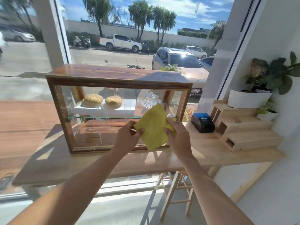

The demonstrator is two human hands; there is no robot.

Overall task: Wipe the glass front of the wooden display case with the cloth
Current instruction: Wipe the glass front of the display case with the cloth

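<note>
The wooden display case (116,77) stands on a wooden counter (90,164) against a big window. Its glass front (90,132) faces me, with two round breads and a glass lidded dish on shelves inside. A yellow cloth (153,127) hangs in front of the lower right part of the glass. My left hand (127,138) pinches the cloth's left edge. My right hand (178,137) grips its right edge. I cannot tell whether the cloth touches the glass.
A small black and blue receipt printer (203,122) sits on the counter right of the case. A stepped wooden stand (243,129) with white plant pots (246,98) fills the right end. A wooden stool (175,190) stands under the counter.
</note>
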